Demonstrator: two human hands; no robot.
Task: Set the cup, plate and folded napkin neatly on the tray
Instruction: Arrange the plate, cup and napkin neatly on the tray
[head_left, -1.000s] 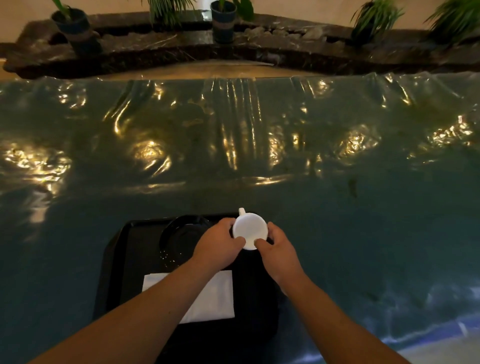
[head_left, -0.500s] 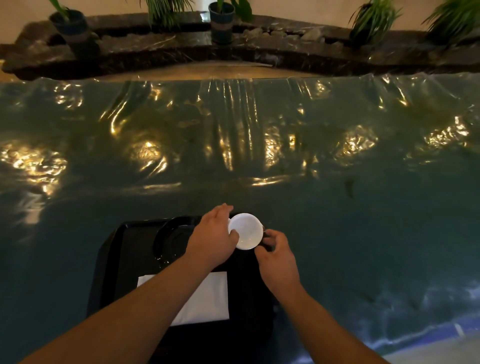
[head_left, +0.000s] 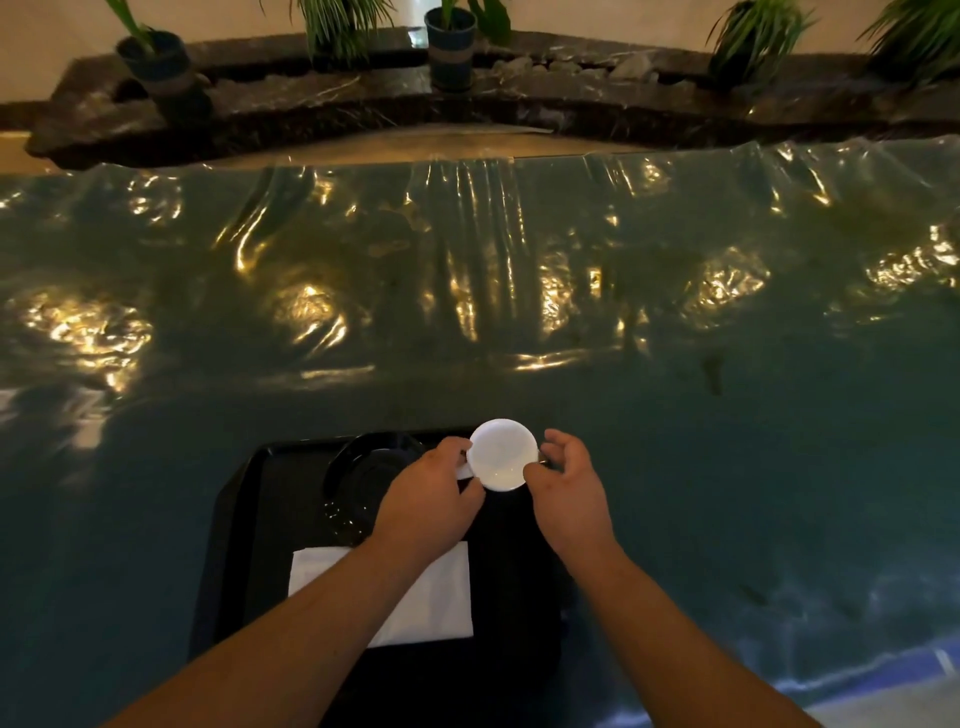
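My left hand (head_left: 431, 493) pinched the small white ceramic cup (head_left: 503, 455) by its handle, my right hand (head_left: 566, 486) loosely cupping it, and any twist risked tipping it off the black plastic tray (head_left: 234, 525).

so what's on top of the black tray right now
A black plate at the far left, a white cup at the far right between both hands, and a folded white napkin nearer, partly covered by the left forearm, on the black tray.
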